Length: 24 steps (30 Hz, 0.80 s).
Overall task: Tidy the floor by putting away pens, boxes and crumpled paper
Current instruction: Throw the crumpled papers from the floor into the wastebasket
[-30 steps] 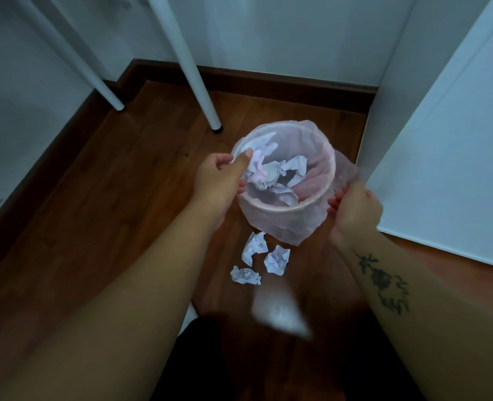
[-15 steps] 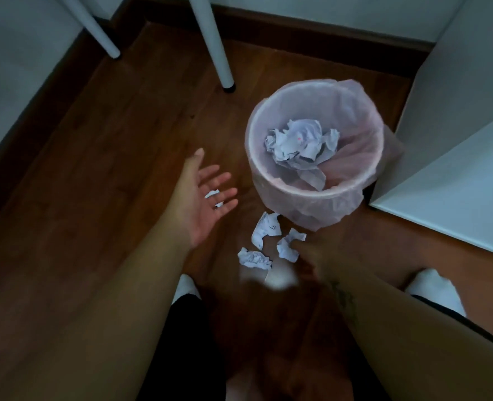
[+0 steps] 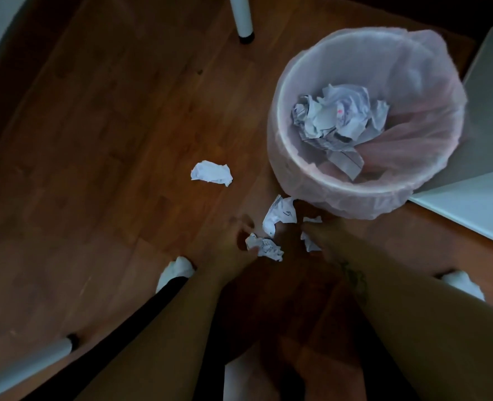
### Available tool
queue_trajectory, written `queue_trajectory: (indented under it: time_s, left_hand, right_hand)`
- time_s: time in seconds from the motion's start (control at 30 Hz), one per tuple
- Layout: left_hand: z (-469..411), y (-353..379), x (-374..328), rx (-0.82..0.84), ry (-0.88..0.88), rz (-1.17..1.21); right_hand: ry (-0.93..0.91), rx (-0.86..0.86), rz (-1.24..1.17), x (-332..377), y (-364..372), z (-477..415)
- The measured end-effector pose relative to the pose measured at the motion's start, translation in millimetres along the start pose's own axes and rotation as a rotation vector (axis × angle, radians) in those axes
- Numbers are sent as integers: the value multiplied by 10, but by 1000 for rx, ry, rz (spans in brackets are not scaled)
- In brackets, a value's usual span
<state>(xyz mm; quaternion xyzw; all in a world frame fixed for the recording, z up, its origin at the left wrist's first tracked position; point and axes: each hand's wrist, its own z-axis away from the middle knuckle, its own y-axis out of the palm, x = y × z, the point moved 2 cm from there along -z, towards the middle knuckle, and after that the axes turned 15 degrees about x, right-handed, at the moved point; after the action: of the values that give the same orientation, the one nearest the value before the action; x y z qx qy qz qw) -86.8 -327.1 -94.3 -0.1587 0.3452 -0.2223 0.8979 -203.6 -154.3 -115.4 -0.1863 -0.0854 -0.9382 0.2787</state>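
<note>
A round bin with a pink liner (image 3: 329, 185) stands on the wooden floor at upper right, with crumpled paper (image 3: 339, 111) piled inside. Several crumpled paper balls lie on the floor in front of it: one alone to the left (image 3: 210, 172), one with writing by the bin's base (image 3: 278, 215), and one lower down (image 3: 265, 247). My left hand (image 3: 233, 247) is curved and open, with the thumb touching that lower ball. My right hand (image 3: 325, 235) has its fingers closed over another paper ball (image 3: 309, 243), which shows on both sides of the fingers. Both hands are dark and blurred.
A white table leg (image 3: 244, 18) stands behind the bin and another (image 3: 25, 367) lies at lower left. A white cabinet (image 3: 471, 204) is close on the bin's right. My white-socked feet (image 3: 176, 270) (image 3: 462, 283) flank my arms.
The view has dropped closer to the floor. My left hand came down from beside the bin to the paper balls, and my right hand has settled on one. A ball now shows alone at left.
</note>
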Motion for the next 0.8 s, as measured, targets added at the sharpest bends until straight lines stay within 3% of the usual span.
queue_trajectory:
  time_s: [0.1,0.23,0.4,0.57,0.8]
  left_hand:
    - [-63,273,68,53,44,-234]
    - [-28,629,120,63,-24,-373]
    - [-7,767,63,-2,-1,-558]
    - [167,753,66,-10,68,-436]
    - [698,349,-18,-198,-64,-253]
  right_hand:
    - [-5,-1,69,-12,-31,-43]
    - [-11,-56,115,-104,-102,-13]
    - [-128,175,197,83,-120,66]
    - [-215,282,219,288,-102,503]
    - [-297,463,247,470,127,1294]
